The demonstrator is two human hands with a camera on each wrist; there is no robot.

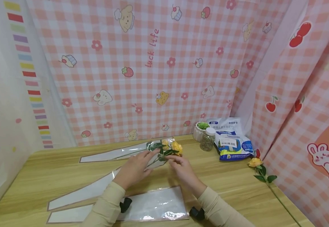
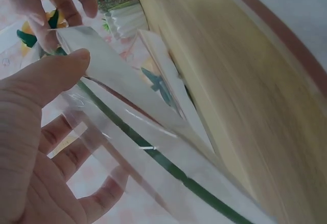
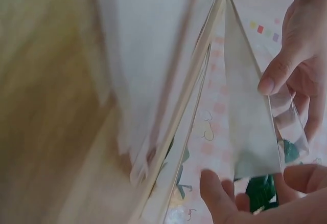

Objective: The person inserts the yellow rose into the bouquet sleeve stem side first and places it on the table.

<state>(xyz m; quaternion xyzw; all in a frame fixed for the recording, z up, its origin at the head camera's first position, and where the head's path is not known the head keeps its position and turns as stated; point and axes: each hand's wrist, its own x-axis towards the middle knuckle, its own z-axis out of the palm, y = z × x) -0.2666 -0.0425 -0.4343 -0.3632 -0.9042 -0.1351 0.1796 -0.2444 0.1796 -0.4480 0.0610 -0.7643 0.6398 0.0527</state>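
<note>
My left hand [image 1: 134, 168] grips a clear-fronted, white-backed flower sleeve [image 1: 87, 189] near its mouth, thumb on one face and fingers on the other. Through the film in the left wrist view runs the green stem [image 2: 166, 163] of a yellow rose [image 1: 177, 148]. Its bloom and some leaves stick out past the sleeve's mouth. At that mouth my right hand [image 1: 185, 172] pinches the rose just under the bloom, fingers curled beside the leaves. The sleeve's white back panel [image 3: 250, 106] shows between both hands in the right wrist view.
Behind, another sleeve [image 1: 102, 156] lies with a yellow rose inside. A further flat sleeve [image 1: 158, 205] lies in front. A loose yellow rose [image 1: 255, 162] rests along the right edge. Fertiliser bags [image 1: 235, 146], a lidded jar [image 1: 207, 141] and a potted plant [image 1: 199, 134] stand at back right.
</note>
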